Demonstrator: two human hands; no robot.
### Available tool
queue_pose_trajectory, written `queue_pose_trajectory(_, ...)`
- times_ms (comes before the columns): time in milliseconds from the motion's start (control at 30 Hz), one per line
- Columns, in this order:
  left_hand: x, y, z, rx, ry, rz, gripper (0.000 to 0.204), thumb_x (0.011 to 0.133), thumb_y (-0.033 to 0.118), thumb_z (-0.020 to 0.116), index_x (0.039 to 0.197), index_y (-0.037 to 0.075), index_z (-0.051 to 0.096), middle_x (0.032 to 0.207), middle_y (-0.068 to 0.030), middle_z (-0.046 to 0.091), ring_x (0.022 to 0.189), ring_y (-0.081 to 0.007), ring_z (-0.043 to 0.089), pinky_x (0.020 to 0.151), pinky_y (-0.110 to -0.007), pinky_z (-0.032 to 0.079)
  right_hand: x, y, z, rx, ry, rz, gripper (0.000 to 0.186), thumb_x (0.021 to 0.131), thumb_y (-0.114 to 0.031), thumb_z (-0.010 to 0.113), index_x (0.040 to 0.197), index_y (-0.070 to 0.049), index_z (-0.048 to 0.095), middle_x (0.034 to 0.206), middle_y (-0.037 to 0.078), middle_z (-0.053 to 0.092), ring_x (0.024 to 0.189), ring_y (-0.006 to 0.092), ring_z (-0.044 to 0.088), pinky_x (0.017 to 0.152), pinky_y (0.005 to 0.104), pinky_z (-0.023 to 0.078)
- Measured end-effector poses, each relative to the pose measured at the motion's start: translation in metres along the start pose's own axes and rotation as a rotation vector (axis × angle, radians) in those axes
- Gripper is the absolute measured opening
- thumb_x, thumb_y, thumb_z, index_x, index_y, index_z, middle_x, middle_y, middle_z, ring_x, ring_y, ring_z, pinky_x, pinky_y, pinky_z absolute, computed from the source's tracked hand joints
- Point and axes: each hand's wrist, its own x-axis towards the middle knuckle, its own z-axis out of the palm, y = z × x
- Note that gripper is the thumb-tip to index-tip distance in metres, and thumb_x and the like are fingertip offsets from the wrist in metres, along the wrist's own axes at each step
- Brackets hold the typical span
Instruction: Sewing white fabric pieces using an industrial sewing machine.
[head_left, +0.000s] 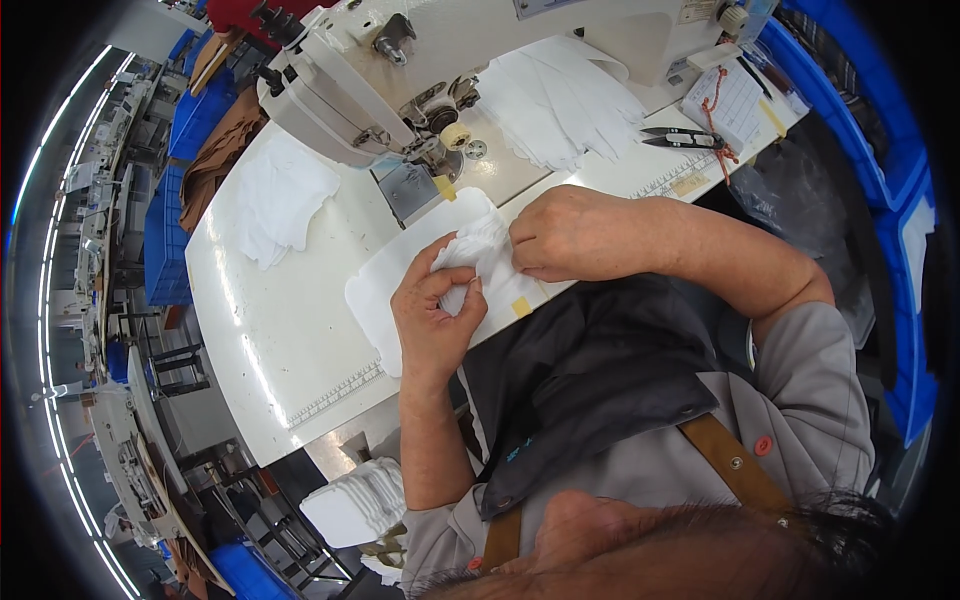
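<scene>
A white fabric piece (375, 287) with rounded corners lies on the table in front of the sewing machine (350, 85). My left hand (436, 310) is over it, thumb and index finger pinched together in a ring at the fabric's gathered part. To its right, my right hand (570, 235) is closed in a loose fist against the same fabric's right side, fingertips turned down and partly hidden. Whether the fabric is one layer or several, I cannot tell. The machine's needle area (450, 160) is just beyond the fabric.
White fabric pieces lie in a pile (560, 100) under the machine arm and in another pile (285, 200) at the left. Black thread snips (682, 138) with an orange cord rest at the right. Stacked white pieces (355, 500) sit below the table edge. Blue crates (168, 235) stand beyond.
</scene>
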Motion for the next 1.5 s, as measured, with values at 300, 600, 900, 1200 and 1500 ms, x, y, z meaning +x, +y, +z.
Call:
queue_pose_trajectory(300,0.011,0.011,0.003,-0.069,0.028,0.068,0.021,0.078,-0.004,0.066,0.094,0.002,0.078,0.143,-0.0198,0.060,0.131,-0.0288,0.059,0.106,-0.038,0.046,0.010,0.018,-0.006,0.231,-0.054,0.040,0.007,0.084,-0.008,0.073,0.086,-0.002,0.073,0.079,0.013,0.068,0.076,0.0332,0.068,0.071,0.0416,0.053)
queue_pose_trajectory(600,0.011,0.008,0.006,0.076,-0.079,0.186,0.025,0.074,-0.001,0.073,0.095,0.010,0.080,0.152,-0.0138,0.053,0.133,-0.0327,0.059,0.102,-0.040,0.052,0.016,0.031,-0.008,0.482,-0.184,0.195,0.012,0.085,-0.011,0.075,0.094,-0.003,0.077,0.082,0.012,0.073,0.072,0.0269,0.069,0.067,0.0377,0.051)
queue_pose_trajectory(900,0.010,0.010,0.005,0.137,-0.100,0.180,0.029,0.061,0.006,0.084,0.090,0.009,0.078,0.148,-0.0140,0.057,0.130,-0.0331,0.061,0.102,-0.043,0.053,0.017,0.027,-0.008,0.506,-0.135,0.227,0.011,0.083,-0.011,0.074,0.087,-0.001,0.076,0.073,0.010,0.073,0.064,0.0216,0.067,0.063,0.0355,0.050)
queue_pose_trajectory(1200,0.009,0.016,0.008,0.130,-0.059,0.159,0.029,0.061,0.007,0.084,0.089,0.009,0.078,0.145,-0.0144,0.060,0.129,-0.0330,0.062,0.102,-0.044,0.052,0.020,0.024,-0.009,0.493,-0.165,0.293,0.013,0.084,-0.014,0.074,0.090,-0.003,0.076,0.076,0.011,0.073,0.067,0.0237,0.069,0.064,0.0360,0.051)
queue_pose_trajectory(1500,0.010,0.010,0.011,0.155,-0.039,0.200,0.027,0.063,0.007,0.084,0.088,0.010,0.078,0.143,-0.0143,0.061,0.127,-0.0319,0.064,0.099,-0.042,0.054,0.018,0.024,-0.007,0.488,-0.140,0.299,0.013,0.081,-0.013,0.073,0.089,-0.003,0.076,0.076,0.010,0.074,0.067,0.0234,0.069,0.065,0.0355,0.052)
